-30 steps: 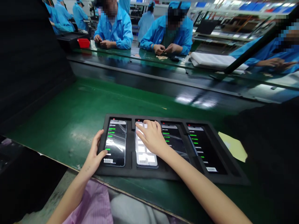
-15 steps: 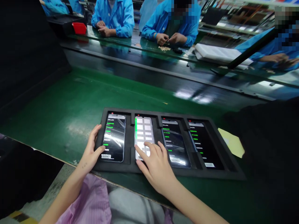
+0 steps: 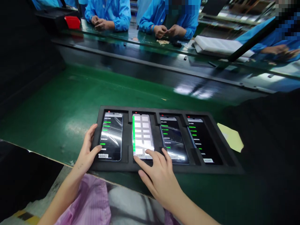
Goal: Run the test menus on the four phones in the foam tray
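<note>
A black foam tray point(image 3: 185, 169) holds several phones in a row. My left hand point(image 3: 87, 151) grips the tray's left end, its thumb at the edge of the leftmost phone point(image 3: 112, 134), which shows a dark list with green lines. My right hand point(image 3: 159, 172) has its fingers spread, the index fingertip at the lower left corner of the second phone point(image 3: 142, 134). That phone's screen is white and grey blocks with a green strip down its left side. The third phone point(image 3: 174, 140) and the rightmost phone point(image 3: 206, 140) show dark lists.
Yellow paper point(image 3: 231, 137) lies right of the tray on the green table point(image 3: 82, 90). Beyond a dark raised strip, people in blue coats work at another bench with a red bin point(image 3: 72, 22) and a white stack point(image 3: 217, 47). Dark fabric flanks both sides.
My right index finger has moved down the second phone's left edge to its bottom corner, and the green strip there has grown longer. The view has shifted slightly.
</note>
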{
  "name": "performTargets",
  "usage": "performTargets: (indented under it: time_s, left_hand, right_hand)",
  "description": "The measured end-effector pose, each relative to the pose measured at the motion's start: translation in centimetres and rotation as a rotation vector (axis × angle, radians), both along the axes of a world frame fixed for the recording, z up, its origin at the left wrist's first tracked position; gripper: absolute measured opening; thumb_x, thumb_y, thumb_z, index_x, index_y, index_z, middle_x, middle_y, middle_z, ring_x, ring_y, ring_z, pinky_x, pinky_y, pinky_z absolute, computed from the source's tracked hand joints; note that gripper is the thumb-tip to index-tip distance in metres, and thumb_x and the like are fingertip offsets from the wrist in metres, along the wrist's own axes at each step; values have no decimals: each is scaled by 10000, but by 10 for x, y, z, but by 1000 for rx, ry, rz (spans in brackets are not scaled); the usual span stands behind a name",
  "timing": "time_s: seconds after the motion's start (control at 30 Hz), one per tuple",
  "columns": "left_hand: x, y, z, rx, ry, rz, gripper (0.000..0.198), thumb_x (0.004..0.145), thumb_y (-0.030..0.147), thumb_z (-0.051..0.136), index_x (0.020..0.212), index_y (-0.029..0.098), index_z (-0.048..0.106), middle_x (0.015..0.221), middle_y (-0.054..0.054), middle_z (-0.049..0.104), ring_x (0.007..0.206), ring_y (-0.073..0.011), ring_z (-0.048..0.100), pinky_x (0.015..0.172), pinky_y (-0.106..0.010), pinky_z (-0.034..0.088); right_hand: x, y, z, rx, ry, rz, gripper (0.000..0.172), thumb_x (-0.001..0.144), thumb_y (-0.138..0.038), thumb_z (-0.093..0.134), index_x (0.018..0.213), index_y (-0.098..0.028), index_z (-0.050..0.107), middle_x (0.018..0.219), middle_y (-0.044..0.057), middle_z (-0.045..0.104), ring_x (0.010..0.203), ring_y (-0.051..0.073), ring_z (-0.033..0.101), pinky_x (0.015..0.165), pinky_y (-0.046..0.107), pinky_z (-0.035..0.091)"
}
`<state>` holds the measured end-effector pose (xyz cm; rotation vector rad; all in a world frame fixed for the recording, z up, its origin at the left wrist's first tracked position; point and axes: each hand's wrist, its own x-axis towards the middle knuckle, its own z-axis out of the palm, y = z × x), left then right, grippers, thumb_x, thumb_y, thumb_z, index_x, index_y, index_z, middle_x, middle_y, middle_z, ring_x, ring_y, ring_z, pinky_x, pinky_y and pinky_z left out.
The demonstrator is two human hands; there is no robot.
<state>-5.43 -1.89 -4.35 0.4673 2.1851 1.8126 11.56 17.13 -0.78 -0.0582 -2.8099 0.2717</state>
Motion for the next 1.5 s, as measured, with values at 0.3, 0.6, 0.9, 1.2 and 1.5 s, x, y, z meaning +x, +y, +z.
performTargets:
  time_s: [0.3,0.6,0.9,1.2,1.5]
  left_hand:
    - [-1,0,1,-13,24,13,614,693,247,562,1279,255,379,1410,-48,356,1343,-260,255,1126,-476,186]
    - [1,1,0,-13,61,10,591,731,243,554,1293,284,375,1406,-17,361,1355,-237,229,1144,-457,126]
    - [0,2,5,-17,7,29,605,701,260,583,1276,266,394,1404,-34,364,1344,-261,251,1142,-482,117]
    - [1,0,-1,7,41,19,588,728,255,576,1285,278,390,1413,-21,355,1352,-240,240,1148,-462,95]
    - [1,-1,-3,8,49,14,596,734,246,563,1300,280,378,1415,-28,350,1350,-246,243,1145,-471,101]
  right_hand:
    - [13,14,0,-56,-50,-122,364,943,-331,292,1071,-328,633,1040,80,527,998,212,481,966,510,285]
    - [29,29,1,30,-152,-157,364,937,-334,301,1132,-334,608,1072,87,510,1034,235,467,957,538,299]
    - [22,34,0,1,-98,-193,349,938,-283,314,1052,-316,641,1062,90,494,1040,219,461,969,529,290]
    - [-3,50,0,15,-117,-232,377,945,-297,288,1058,-307,648,1077,88,492,1076,230,440,1006,530,258]
    - [-27,65,4,56,-124,-190,404,945,-302,271,1033,-279,664,1093,104,470,1058,246,417,945,480,330]
